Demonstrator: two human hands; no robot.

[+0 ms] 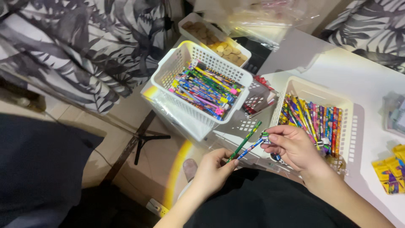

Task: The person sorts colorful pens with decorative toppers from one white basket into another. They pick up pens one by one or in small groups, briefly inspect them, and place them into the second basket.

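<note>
So the white table [358, 76] took up the whole right side, and I was sitting at its edge with my dark lap below. Biggest thing on it was the white slotted basket [202, 84] propped up high on the left, packed with patterned pencils lying at a slant. A second white basket [314, 90] sat flat on the table just right of it, with its own row of bright pencils running roughly away from me. Behind the raised basket there was a white tray of round brownish pieces [215, 40], can't say what they were, and some crinkly clear plastic bags [257, 17] past that. A yellow printed packet [390, 169] lay near the right edge, well apart from the baskets.

My right hand [295, 147] hovered over the near corner of the flat basket, fingers curled in, thumb and forefinger pinched on the top end of a blue pencil [251, 148]. My left hand [213, 169] was lower, just over my lap, fingertips closed on the bottom ends of that blue one and a green pencil [247, 139]. The two pencils lay side by side, touching, angled up to the right between my hands.
</note>
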